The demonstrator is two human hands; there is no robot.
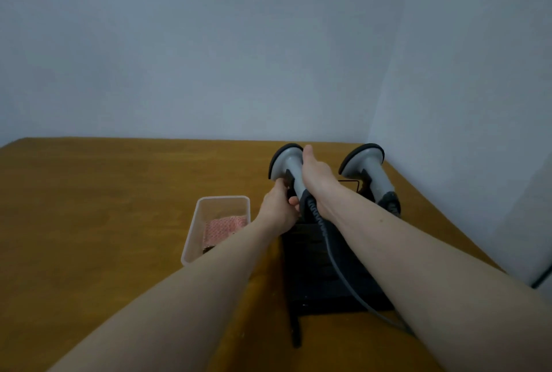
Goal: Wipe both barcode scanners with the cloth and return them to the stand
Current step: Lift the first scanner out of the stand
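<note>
Two grey barcode scanners with black-rimmed heads stand upright on a black stand (325,270) at the table's far right. Both hands are on the left scanner (288,162): my right hand (315,174) wraps its handle from the right, and my left hand (277,207) grips its lower part from the left. The right scanner (369,167) sits untouched in the stand. A pink patterned cloth (222,228) lies inside a clear plastic tub (194,240) just left of the stand. A grey coiled cable (331,252) runs from the left scanner down over the stand.
The wooden table (89,207) stretches wide to the left. Plain walls meet in a corner right behind the scanners. The table's right edge runs close beside the stand, and a dark cable (542,280) shows at the right wall.
</note>
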